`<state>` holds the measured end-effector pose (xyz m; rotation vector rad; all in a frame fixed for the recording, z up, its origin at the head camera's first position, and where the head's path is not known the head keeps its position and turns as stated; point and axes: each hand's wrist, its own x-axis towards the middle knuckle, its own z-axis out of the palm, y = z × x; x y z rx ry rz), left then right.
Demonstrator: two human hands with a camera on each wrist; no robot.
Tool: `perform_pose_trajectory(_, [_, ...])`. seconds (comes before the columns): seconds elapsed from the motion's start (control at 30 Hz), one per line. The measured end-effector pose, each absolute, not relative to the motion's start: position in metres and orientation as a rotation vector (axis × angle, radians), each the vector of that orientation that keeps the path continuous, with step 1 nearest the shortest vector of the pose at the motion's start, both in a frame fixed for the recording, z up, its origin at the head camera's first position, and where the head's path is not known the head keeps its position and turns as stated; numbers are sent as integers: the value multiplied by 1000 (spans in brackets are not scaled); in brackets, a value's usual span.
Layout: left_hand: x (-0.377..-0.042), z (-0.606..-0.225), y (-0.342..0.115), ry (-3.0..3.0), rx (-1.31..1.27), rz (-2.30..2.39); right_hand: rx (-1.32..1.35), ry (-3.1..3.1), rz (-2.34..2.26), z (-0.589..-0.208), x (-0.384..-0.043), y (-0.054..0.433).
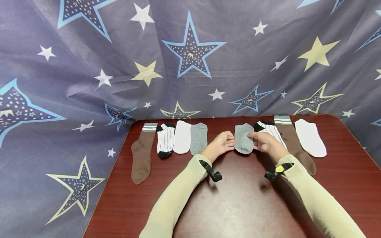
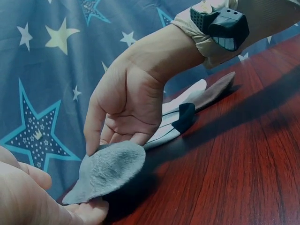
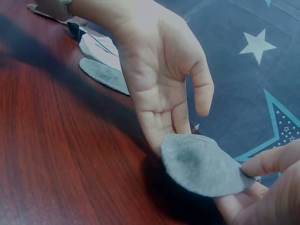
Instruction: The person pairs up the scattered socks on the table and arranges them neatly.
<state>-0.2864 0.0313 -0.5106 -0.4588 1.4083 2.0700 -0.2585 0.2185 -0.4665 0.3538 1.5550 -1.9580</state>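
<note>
A short grey sock [image 1: 244, 138] is held up off the red-brown table, toe toward me. My right hand [image 1: 265, 142] pinches its right edge, thumb on top and fingers beneath, as the right wrist view shows on the sock [image 3: 201, 164]. My left hand [image 1: 221, 142] is at the sock's other edge, its fingers extended and touching from below. The left thumb stands away from the fabric in the right wrist view, where the left hand [image 3: 157, 79] shows its palm. Both wrists wear black straps.
Left on the table [image 1: 220, 205] lie a brown sock [image 1: 142, 158], a striped sock [image 1: 165, 140], a white sock [image 1: 182, 137] and another grey sock [image 1: 198, 137]. Right lie a striped sock [image 1: 269, 128], a brown sock [image 1: 290, 138] and a white sock [image 1: 311, 138]. A star-patterned curtain [image 1: 238, 66] hangs behind.
</note>
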Motion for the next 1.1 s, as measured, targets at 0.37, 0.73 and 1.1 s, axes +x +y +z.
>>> perform_pose_trajectory(0.37, [-297, -536, 43, 1452, -458, 2140, 331, 1617, -1871, -475, -258, 214])
perform_pose_trajectory(0.73, [-274, -498, 37, 1415, -407, 2138, 221, 1603, -1870, -476, -258, 212])
perform_pose_trajectory(1.1, [-275, -496, 36, 1464, -481, 2233, 196, 1646, -1818, -478, -254, 211])
